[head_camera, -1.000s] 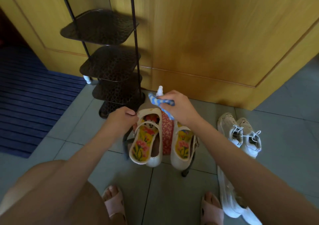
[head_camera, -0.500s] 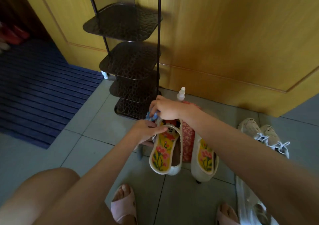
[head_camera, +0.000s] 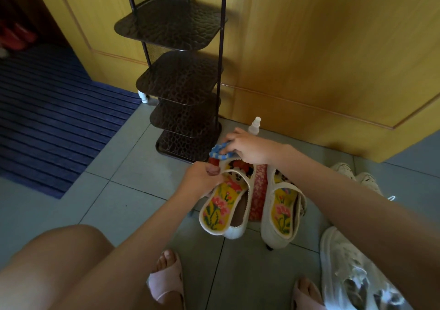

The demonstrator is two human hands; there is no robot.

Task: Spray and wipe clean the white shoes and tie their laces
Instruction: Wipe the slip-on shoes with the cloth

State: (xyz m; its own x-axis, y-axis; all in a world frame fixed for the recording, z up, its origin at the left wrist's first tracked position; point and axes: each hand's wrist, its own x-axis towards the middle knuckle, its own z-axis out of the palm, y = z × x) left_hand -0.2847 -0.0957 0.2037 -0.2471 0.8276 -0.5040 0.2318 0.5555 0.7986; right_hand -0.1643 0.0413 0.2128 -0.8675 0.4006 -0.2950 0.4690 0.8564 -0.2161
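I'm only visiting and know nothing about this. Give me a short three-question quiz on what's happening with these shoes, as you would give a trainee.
1. What does the right hand hold? A) a sponge B) a blue-and-white cloth C) a brush
2. True or false: the left hand grips a white shoe with a flowered insole.
3. Fill in: the spray bottle stands upright just beyond the ____ hand.
Key: 1 B; 2 true; 3 right.
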